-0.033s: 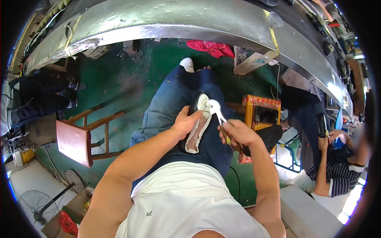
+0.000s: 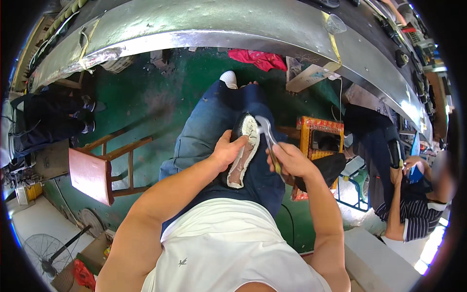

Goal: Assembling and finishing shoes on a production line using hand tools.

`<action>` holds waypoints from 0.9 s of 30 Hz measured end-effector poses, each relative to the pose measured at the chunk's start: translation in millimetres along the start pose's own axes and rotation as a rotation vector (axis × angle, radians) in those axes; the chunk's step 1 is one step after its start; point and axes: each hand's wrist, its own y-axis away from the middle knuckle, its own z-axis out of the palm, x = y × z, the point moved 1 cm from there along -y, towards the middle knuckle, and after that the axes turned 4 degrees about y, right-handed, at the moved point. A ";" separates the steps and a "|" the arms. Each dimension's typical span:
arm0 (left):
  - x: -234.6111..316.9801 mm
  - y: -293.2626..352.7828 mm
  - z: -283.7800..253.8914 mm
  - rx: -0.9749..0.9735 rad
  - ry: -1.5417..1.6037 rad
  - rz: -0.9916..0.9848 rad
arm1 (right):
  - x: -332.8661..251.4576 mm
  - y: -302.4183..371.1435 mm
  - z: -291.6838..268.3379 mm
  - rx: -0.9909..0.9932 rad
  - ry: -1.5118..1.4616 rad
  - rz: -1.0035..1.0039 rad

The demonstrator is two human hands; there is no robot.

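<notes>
A dark shoe upper [image 2: 238,172] rests sole side up across my thighs, its white edge folded in around a brownish insole. My left hand [image 2: 227,150] is closed around its middle, thumb lying across the underside. In my right hand [image 2: 291,160] I grip a pair of metal pincers [image 2: 267,129] by the handles. Their curved head is beside the toe end of the shoe, at its right edge. From this angle I cannot tell whether the jaws touch the upper.
A metal-edged workbench [image 2: 194,39] runs across ahead of me. A wooden stool [image 2: 92,173] is on the left, with a fan [image 2: 46,260] behind it. To the right are an orange-and-red framed seat [image 2: 305,138] and a seated co-worker [image 2: 413,209]. Pink cloth [image 2: 258,59] lies under the bench.
The pincers have turned slightly and their head has shifted a little up; the bright glare on it is gone. My left hand and the shoe upper have stayed put.
</notes>
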 end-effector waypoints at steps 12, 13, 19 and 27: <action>15.3 -0.1 -9.6 -0.043 -0.136 -0.149 | -5.9 -13.8 6.3 0.094 0.499 -0.075; 15.7 -0.3 -10.5 -0.066 -0.140 -0.153 | 0.2 -5.9 4.9 0.087 0.375 0.012; 29.7 6.1 -8.5 -0.119 -0.090 -0.159 | -0.7 40.9 33.4 -0.103 0.705 -0.145; -2.3 11.5 -15.0 -0.276 -0.153 -0.093 | 36.3 45.3 43.3 0.044 0.782 -0.085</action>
